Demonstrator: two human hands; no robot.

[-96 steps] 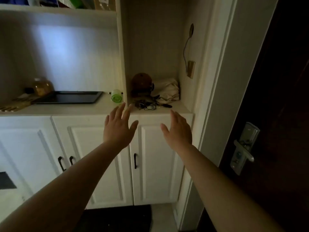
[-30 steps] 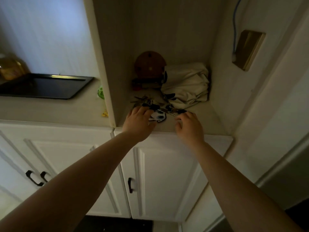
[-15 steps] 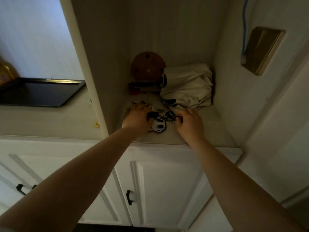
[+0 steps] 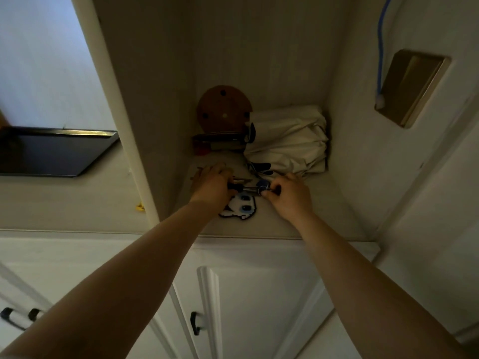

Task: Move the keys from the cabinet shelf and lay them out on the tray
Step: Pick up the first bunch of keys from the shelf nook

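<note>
A bunch of keys (image 4: 246, 186) lies on the cabinet shelf (image 4: 324, 218) inside a narrow alcove, with a white pixel-style cartoon charm (image 4: 239, 207) in front of it. My left hand (image 4: 211, 186) covers the left part of the bunch, fingers curled over it. My right hand (image 4: 287, 195) pinches the right end of the bunch, at a dark blue key head. Most of the keys are hidden under my fingers. The black tray (image 4: 51, 151) rests on the counter to the left, beyond the alcove's side panel.
A brown round cap (image 4: 223, 110) and a folded cream cloth bag (image 4: 287, 141) fill the back of the shelf. A vertical divider panel (image 4: 121, 125) separates the alcove from the counter. A brass wall plate (image 4: 412, 86) with a blue cable is on the right wall. White cabinet doors are below.
Both hands reached from the cabinet front into the alcove and closed on the key bunch. The camera moved in closer to the shelf.
</note>
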